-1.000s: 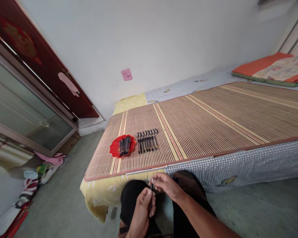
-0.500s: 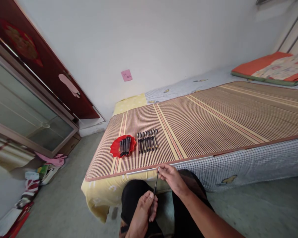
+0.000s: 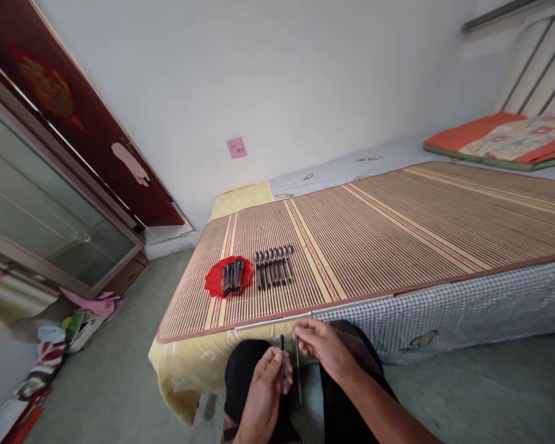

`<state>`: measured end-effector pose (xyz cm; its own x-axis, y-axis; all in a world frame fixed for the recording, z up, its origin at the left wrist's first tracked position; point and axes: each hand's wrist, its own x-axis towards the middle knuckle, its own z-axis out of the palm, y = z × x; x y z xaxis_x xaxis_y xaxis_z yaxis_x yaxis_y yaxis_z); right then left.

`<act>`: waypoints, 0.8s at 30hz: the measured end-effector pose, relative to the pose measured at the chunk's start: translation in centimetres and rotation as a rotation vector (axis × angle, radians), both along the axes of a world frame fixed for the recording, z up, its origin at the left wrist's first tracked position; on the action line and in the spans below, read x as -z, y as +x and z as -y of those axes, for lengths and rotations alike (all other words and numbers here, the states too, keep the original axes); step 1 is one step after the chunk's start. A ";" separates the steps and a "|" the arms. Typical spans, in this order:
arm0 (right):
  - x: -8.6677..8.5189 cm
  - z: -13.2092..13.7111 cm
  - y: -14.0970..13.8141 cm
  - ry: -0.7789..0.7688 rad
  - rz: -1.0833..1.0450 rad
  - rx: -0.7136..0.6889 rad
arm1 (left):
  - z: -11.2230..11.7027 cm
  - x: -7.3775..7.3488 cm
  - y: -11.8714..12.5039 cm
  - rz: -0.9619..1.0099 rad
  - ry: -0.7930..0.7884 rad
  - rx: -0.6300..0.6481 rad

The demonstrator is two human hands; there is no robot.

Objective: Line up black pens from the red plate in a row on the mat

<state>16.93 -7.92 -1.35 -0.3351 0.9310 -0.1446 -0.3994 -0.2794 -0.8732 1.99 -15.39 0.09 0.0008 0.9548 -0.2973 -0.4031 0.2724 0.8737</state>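
Closed round a dark pen barrel, my left hand is low over my knees, with the barrel's end poking up from the fingers. My right hand pinches a thin pen refill near its top. The refill points down beside the left hand, apart from the barrel. Beyond my hands, on the striped mat, several dark pen caps form a row above a row of several pen barrels. Left of them a red scalloped plate carries several dark pens.
The mat covers a bed with a yellow sheet and a checked sheet at its edge. Folded orange bedding lies far right. At left are a glass-panelled cabinet door and items on the floor.
The refill has come away from the barrel in my left hand and now hangs downward from my right fingers, to the right of the barrel.
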 end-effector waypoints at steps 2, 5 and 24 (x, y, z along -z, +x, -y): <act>0.2 0.6 -1.0 0.039 0.090 -0.064 | 0.0 -0.1 0.2 -0.044 0.027 -0.001; 0.4 0.8 -1.6 0.066 0.169 -0.104 | 0.0 0.8 0.1 -0.113 0.048 -0.021; 0.6 0.1 -1.5 0.100 0.223 -0.107 | -0.9 1.9 0.5 -0.312 0.132 -0.035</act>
<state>15.42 -8.07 -1.99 -0.4027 0.9053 -0.1348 -0.1668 -0.2174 -0.9617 2.51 -14.49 -1.81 -0.1039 0.9829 -0.1522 -0.1181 0.1398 0.9831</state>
